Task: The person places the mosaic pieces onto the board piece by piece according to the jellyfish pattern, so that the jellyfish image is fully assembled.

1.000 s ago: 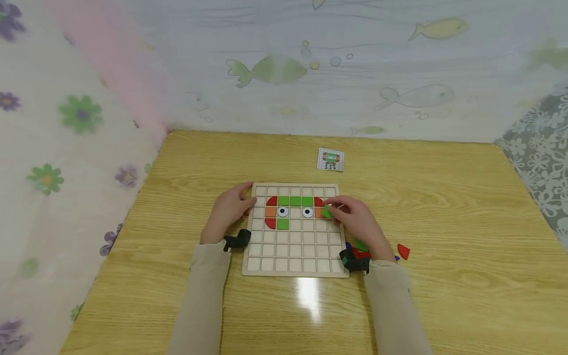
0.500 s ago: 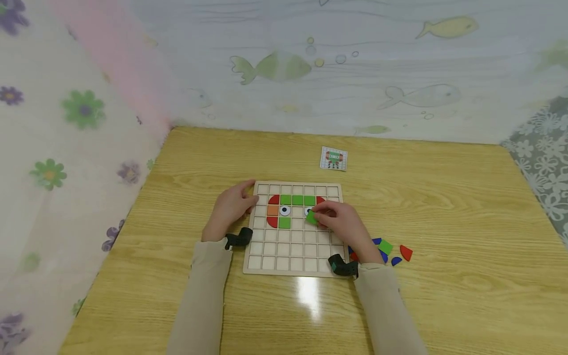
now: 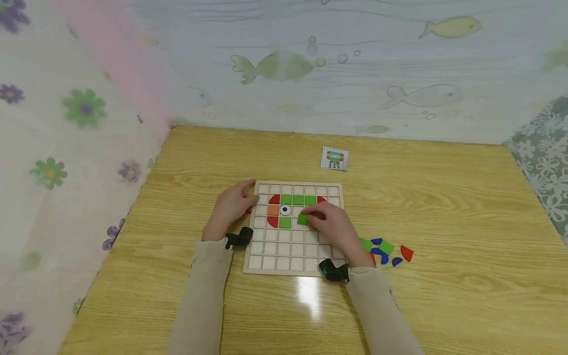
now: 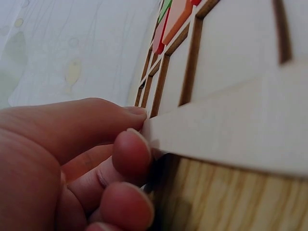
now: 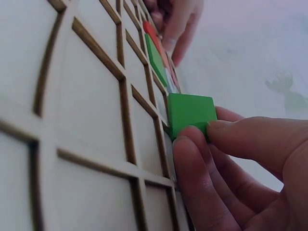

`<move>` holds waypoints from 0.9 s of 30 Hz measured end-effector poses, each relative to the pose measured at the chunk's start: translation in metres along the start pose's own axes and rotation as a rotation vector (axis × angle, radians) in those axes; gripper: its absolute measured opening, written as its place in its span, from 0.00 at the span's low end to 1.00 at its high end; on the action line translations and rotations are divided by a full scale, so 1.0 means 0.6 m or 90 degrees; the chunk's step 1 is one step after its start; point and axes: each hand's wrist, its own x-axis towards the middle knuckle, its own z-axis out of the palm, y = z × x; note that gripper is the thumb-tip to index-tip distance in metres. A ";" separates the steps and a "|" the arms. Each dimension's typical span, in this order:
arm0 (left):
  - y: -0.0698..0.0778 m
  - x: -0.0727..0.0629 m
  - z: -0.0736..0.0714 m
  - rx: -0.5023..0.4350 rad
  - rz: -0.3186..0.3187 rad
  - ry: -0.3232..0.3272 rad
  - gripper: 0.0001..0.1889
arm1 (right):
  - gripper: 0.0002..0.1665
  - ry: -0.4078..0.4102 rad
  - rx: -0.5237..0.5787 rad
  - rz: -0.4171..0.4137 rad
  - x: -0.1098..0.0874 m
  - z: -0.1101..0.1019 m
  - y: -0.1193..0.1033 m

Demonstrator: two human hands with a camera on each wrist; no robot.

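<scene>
In the head view, the wooden grid board (image 3: 284, 250) lies on the table, carrying red, green and orange tiles and a round eye piece (image 3: 286, 210). My right hand (image 3: 330, 224) pinches a green square tile (image 5: 192, 113) between thumb and fingers. That tile is tilted close over a grid cell near the board's middle, as the right wrist view shows. The hand hides the board's right-hand tiles and other eye. My left hand (image 3: 231, 204) holds the board's left edge; in the left wrist view its fingertips (image 4: 132, 154) are right at the rim.
A small pattern card (image 3: 335, 158) lies beyond the board. Right of the board are loose green, blue and red pieces, among them a green tile (image 3: 386, 247) and a red quarter-round (image 3: 406, 253). A fish-patterned curtain (image 3: 284, 98) hangs behind the table.
My right hand has carried the green tile leftward over the board, from the right-hand orange tile past the right eye to the middle. My left hand stays at the board's edge.
</scene>
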 end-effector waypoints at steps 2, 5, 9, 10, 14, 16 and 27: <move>0.000 0.000 0.001 0.001 0.001 0.000 0.28 | 0.08 0.001 -0.008 0.002 0.000 0.003 -0.003; 0.000 0.000 0.001 0.006 0.002 -0.001 0.28 | 0.08 0.001 -0.016 0.010 0.001 0.009 -0.007; 0.001 0.000 0.002 0.009 0.002 -0.001 0.28 | 0.07 0.009 -0.025 0.010 -0.002 0.013 -0.011; 0.001 0.000 0.002 0.008 0.003 0.000 0.28 | 0.06 0.012 -0.032 0.004 -0.002 0.014 -0.013; 0.002 0.000 0.002 0.003 0.003 -0.002 0.28 | 0.06 0.023 -0.073 -0.024 -0.004 0.015 -0.017; 0.003 -0.001 0.001 0.002 0.000 -0.004 0.28 | 0.07 0.025 -0.096 -0.037 -0.004 0.016 -0.019; 0.005 -0.001 -0.004 0.002 -0.006 -0.019 0.29 | 0.07 0.031 -0.141 -0.044 -0.002 0.024 -0.023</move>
